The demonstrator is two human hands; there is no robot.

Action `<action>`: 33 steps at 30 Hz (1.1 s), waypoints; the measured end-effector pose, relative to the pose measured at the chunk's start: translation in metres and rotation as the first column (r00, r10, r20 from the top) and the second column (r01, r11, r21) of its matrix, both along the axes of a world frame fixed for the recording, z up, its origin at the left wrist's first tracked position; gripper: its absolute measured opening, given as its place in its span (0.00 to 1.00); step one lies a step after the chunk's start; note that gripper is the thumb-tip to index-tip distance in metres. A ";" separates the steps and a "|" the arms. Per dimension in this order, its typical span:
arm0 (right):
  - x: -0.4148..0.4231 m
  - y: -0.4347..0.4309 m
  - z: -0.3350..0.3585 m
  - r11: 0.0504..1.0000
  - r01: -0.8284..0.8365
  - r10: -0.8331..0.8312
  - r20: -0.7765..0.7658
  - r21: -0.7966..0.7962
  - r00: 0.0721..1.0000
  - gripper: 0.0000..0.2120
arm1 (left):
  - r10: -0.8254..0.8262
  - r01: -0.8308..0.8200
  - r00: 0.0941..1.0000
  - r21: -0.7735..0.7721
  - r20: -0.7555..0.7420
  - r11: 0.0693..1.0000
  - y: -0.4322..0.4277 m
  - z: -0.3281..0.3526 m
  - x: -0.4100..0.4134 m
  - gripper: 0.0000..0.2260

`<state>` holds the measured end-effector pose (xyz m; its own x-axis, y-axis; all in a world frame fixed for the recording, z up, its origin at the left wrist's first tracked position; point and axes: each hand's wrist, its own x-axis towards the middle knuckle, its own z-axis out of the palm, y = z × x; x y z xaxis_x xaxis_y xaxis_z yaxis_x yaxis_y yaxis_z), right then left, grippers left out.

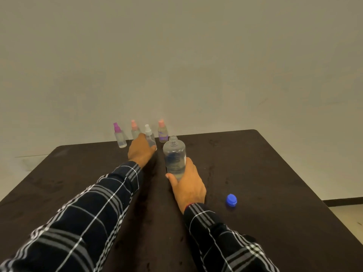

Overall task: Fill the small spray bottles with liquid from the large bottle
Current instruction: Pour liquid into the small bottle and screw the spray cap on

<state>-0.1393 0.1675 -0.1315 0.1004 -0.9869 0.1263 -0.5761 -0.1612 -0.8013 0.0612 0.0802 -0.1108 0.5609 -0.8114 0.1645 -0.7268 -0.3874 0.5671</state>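
**Now both hands are on bottles at the far edge of the table**

Presently the right hand (187, 185) grips the large bottle (174, 157) low on its body, the thumb laid along the near left side and the other fingers wrapped round the right side and back, out of sight. The bottle stands roughly upright on the dark table (275, 173), its threaded neck open and uncapped, and only a shallow layer of clear liquid shows near its base, just above the thumb. A printed label covers the part of the body above the fingers.

The left hand (140, 151) reaches farther out, its fingers curled round the lower part of the white-topped spray bottle (149, 137). The fingertips are mostly hidden behind the knuckles, so how tightly they close cannot be told, though the hand is clearly in contact with the bottle. This bottle stands just left of the large bottle's neck.

Beyond the left hand's fingers, a pink-topped spray bottle (134, 130) stands partly hidden by the knuckles. To the left of those fingers, well clear of them, stands the purple-topped spray bottle (119, 137). To their right, behind the large bottle's neck, stands a second pink-topped bottle with a purple label (162, 132).

A blue cap (231, 200) lies on the table to the right of the right wrist, apart from the hand. Both forearms wear dark plaid sleeves (94, 209).
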 end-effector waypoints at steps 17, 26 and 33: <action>0.001 -0.003 -0.007 0.999 0.004 -0.004 -0.016 -0.042 1.000 0.37 | 0.085 -0.084 0.996 -0.030 0.012 0.996 -0.057 -0.003 0.000 0.14; 0.001 -0.001 -0.006 0.998 0.008 -0.009 -0.026 -0.056 1.000 0.38 | 0.105 -0.101 0.992 -0.051 0.065 0.994 -0.061 -0.014 0.001 0.14; 0.003 0.002 -0.004 0.999 0.015 -0.017 -0.029 -0.047 0.999 0.36 | 0.124 -0.123 0.992 -0.171 -0.005 0.977 -0.041 -0.010 -0.016 0.17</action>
